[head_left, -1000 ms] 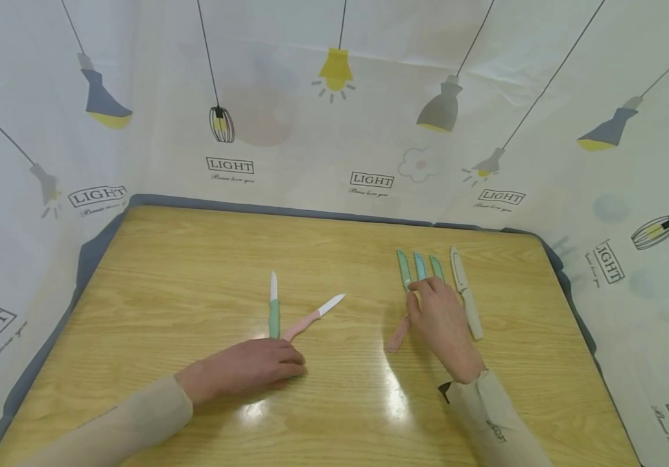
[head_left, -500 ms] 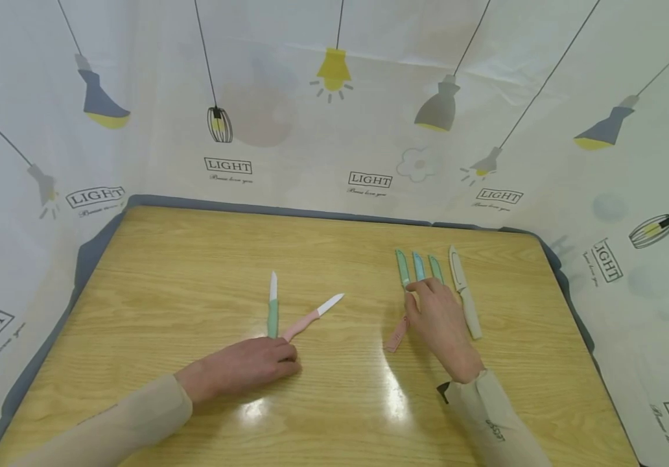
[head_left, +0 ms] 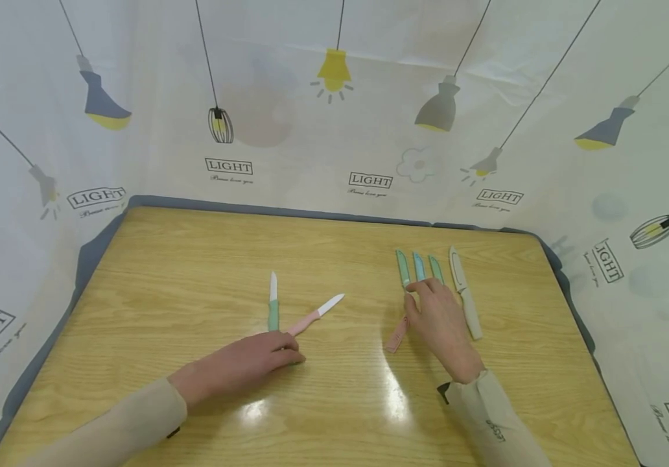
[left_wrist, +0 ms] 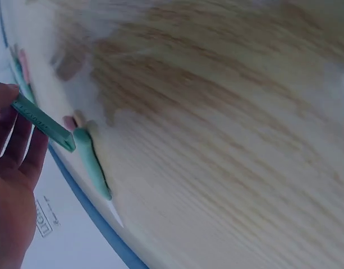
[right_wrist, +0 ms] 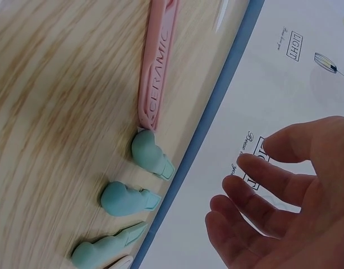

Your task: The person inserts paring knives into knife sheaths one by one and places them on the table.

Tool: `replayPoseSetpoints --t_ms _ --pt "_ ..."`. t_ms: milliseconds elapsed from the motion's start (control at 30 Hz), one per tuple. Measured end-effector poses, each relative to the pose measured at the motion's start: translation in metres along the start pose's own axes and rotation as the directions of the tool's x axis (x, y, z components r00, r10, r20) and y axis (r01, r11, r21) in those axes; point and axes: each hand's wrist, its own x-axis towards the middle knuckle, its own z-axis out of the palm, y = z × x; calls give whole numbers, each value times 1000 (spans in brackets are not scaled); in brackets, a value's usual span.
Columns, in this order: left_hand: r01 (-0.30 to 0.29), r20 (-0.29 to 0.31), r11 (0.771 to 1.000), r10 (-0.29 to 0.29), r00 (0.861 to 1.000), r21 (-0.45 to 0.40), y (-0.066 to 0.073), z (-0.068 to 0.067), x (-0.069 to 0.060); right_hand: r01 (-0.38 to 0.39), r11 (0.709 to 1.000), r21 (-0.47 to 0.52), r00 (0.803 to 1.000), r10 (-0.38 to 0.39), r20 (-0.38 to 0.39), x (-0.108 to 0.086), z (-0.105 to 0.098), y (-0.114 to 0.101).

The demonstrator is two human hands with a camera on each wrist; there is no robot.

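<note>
My left hand pinches a green ceramic-knife sheath between thumb and fingers, as the left wrist view shows; in the head view the hand hides it. Just beyond that hand lie a bare green-handled knife and a bare pink-handled knife, both white-bladed, their handle ends covered by the hand. My right hand is over the sheathed knives on the right, fingers loosely bent and holding nothing in the right wrist view. Beside it rests a pink sheath with raised "CERAMIC" lettering.
On the right, a sheathed green knife, a blue one, another green one and a longer beige knife form a row. The wooden table has a blue-grey edge, with patterned cloth walls around it.
My left hand has shifted slightly forward and up, covering more of the green and pink knife handles. The right hand and the knives have stayed where they were.
</note>
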Motion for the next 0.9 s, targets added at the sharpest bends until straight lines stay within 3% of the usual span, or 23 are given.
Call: replayPoseSetpoints --t_ms 100,233,333,400,500,600,667,833,900 --pt "94 -20 985 -98 995 -148 -1 -6 1 0 1000 1 1000 0 4 0 0 0" --pt "155 -64 952 -178 982 -264 -3 -7 2 5 1000 3 1000 -5 9 -1 0 -2" --pt "194 -115 903 -255 960 -383 -5 -7 5 15 1000 5 1000 -15 6 -1 -1 -3" --pt "222 -139 844 -327 935 -489 -5 -8 7 21 1000 17 1000 -21 -1 0 0 -4" --pt "245 -151 696 -455 878 -675 -4 -11 10 27 999 44 1000 -27 -12 0 1 -5" --pt "208 -142 512 -563 814 -833 -5 -12 12 20 998 63 1000 -19 -8 0 1 -8" --pt "162 -122 387 -614 780 -908 -6 -12 12 16 998 64 1000 -17 3 0 2 -10" --pt "12 -32 59 -678 734 -998 -11 -6 9 27 997 66 999 -29 31 1 3 -18" --pt "-36 1 -39 -695 719 -999 -13 -3 8 33 997 77 999 -35 30 2 5 -23"
